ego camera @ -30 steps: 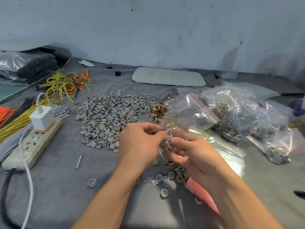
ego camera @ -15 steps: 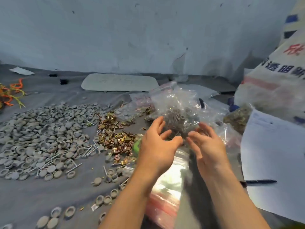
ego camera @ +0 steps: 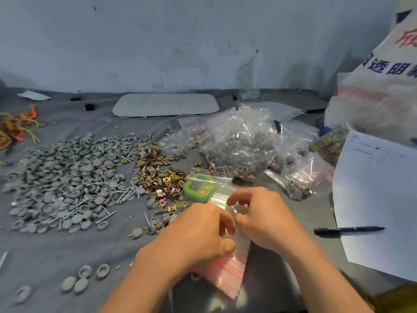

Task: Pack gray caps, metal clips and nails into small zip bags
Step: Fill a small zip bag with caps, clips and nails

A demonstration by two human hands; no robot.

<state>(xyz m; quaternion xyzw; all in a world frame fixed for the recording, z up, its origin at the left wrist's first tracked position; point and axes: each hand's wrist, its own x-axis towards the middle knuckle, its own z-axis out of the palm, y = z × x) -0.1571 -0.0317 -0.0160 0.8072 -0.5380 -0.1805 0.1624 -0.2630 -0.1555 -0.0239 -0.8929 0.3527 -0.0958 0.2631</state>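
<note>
A wide heap of gray caps [ego camera: 67, 175] covers the left of the gray table, with nails [ego camera: 124, 195] scattered along its right edge. Beside it lies a pile of brass-coloured metal clips [ego camera: 160, 175]. A stack of empty small zip bags [ego camera: 228, 274] with red strips lies in front of me. My left hand [ego camera: 198, 236] and my right hand [ego camera: 264, 215] meet over that stack and pinch one clear zip bag [ego camera: 225, 197] between their fingertips. Filled zip bags [ego camera: 243, 145] are piled behind, to the right.
A green digital timer [ego camera: 199, 187] sits under plastic just beyond my hands. A white sheet of paper [ego camera: 379, 199] with a black pen [ego camera: 347, 230] lies to the right, below a large printed sack [ego camera: 379, 86]. A gray oval board [ego camera: 165, 104] lies by the wall; coloured wires [ego camera: 15, 129] at far left.
My hands let go of the filled bag on the pile behind, came back toward me and now pinch an empty bag on the stack. The view swung right, then settled.
</note>
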